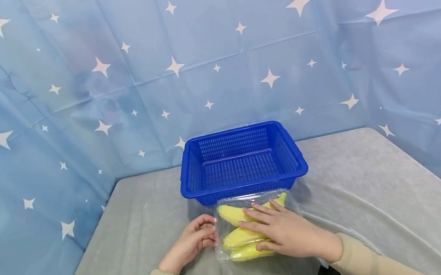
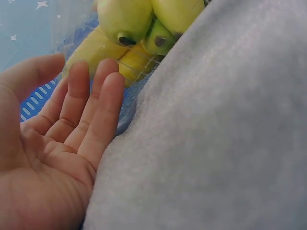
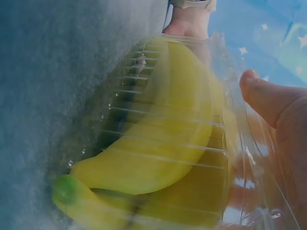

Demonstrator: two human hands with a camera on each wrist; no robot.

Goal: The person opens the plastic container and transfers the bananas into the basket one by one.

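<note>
A clear plastic clamshell box (image 1: 222, 253) lies on the cloth, with several yellow bananas (image 1: 238, 237) inside it. My right hand (image 1: 288, 235) rests on the top of the box with its fingers spread. In the right wrist view, the thumb lies along the box's clear edge (image 3: 235, 91), and a banana (image 3: 158, 143) shows through the ribbed side wall. At the left side of the box is my left hand (image 1: 196, 240), its fingertips close to the wall. The left wrist view shows that hand (image 2: 67, 139) with loosely bent fingers and nothing in its palm.
A blue mesh basket (image 1: 247, 189) stands just behind the box, with nothing visible in it. Grey cloth (image 1: 375, 182) covers the table and wrinkles on the right. A blue star-patterned curtain (image 1: 209, 42) hangs behind and along the sides.
</note>
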